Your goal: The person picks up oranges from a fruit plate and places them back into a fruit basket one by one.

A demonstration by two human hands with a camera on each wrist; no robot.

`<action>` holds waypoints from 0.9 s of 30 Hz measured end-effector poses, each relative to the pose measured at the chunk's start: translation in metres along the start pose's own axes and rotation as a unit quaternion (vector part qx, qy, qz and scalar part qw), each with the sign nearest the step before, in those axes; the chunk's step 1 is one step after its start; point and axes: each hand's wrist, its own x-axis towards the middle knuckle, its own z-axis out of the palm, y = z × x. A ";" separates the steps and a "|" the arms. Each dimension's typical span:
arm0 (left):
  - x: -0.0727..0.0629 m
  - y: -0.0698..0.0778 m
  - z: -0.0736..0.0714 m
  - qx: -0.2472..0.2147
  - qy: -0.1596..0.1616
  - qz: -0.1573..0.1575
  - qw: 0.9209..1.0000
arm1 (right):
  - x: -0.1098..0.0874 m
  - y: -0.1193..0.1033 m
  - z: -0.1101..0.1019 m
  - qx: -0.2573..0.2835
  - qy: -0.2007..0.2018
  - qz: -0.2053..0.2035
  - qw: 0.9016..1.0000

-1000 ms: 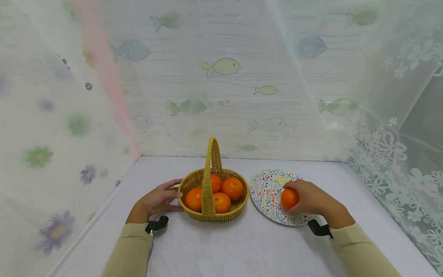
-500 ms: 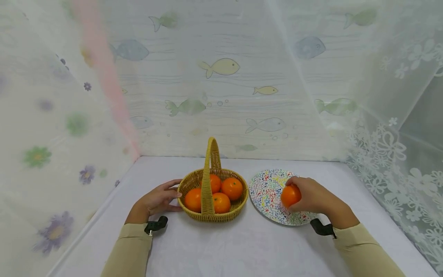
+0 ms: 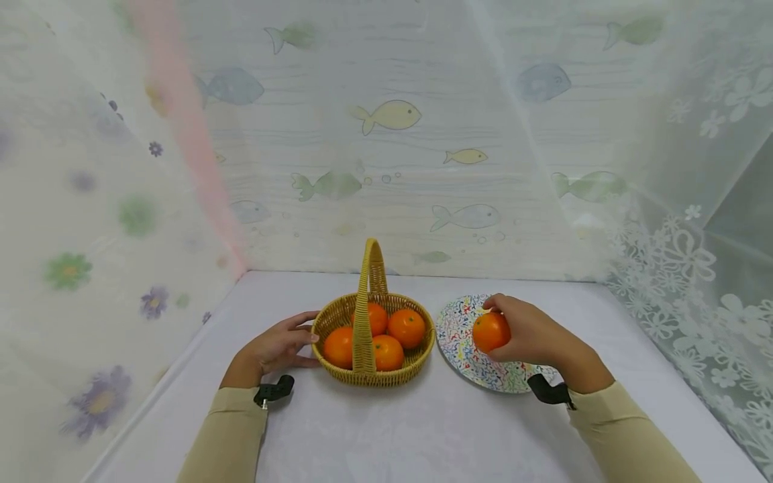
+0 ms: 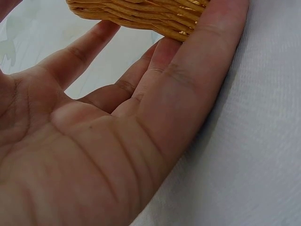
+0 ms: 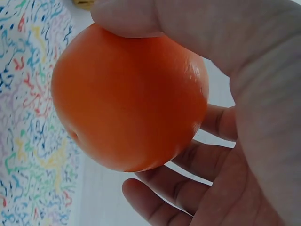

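Note:
In the head view my right hand (image 3: 531, 335) grips an orange (image 3: 491, 333) over the patterned round plate (image 3: 461, 355). The thumb and fingers hold the fruit from opposite sides, and its smooth, glossy skin fills much of the right wrist view (image 5: 131, 99). To the left stands a yellow woven basket (image 3: 377, 380) with a tall arched handle (image 3: 363, 322). Several oranges (image 3: 406, 328) lie inside it. My left hand (image 3: 280, 345) rests against the basket's left side, fingers fairly straight. The left wrist view shows those fingertips touching the wicker (image 4: 141, 14) from outside.
A white cloth (image 3: 386, 436) covers the table. Sheer curtains printed with fish (image 3: 395, 115) hang behind it, flowered ones (image 3: 69, 272) on the left and lacy ones (image 3: 682, 261) on the right. The plate sits just right of the basket.
My right hand has raised the orange from the plate and shifted it left toward the basket. My left hand and the basket have stayed in place.

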 end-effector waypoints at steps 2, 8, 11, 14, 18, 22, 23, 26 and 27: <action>0.000 0.000 -0.001 -0.002 0.000 -0.001 1.000 | 0.003 -0.003 0.001 -0.001 0.002 -0.006 1.000; 0.000 -0.001 -0.001 -0.004 -0.005 0.003 1.000 | 0.011 -0.013 0.003 -0.012 0.010 -0.019 1.000; 0.000 -0.001 0.000 0.000 -0.005 0.007 1.000 | 0.016 -0.019 0.004 -0.015 0.015 -0.033 0.999; 0.001 -0.001 -0.001 0.001 -0.007 0.008 1.000 | 0.021 -0.027 0.004 -0.015 0.017 -0.047 0.999; 0.002 -0.001 -0.001 -0.003 -0.012 0.009 1.000 | 0.026 -0.035 0.007 -0.008 0.014 -0.056 0.998; 0.003 -0.001 -0.002 -0.005 -0.014 0.008 1.000 | 0.033 -0.044 0.010 -0.009 0.016 -0.065 0.998; 0.002 -0.001 -0.002 -0.005 -0.013 0.007 1.000 | 0.035 -0.046 0.011 -0.011 0.017 -0.068 0.997; 0.001 -0.001 -0.001 -0.005 -0.010 0.004 1.000 | 0.039 -0.053 0.013 -0.010 0.016 -0.078 0.997; 0.001 -0.001 -0.001 -0.004 -0.010 0.004 1.000 | 0.041 -0.055 0.014 -0.009 0.015 -0.080 0.997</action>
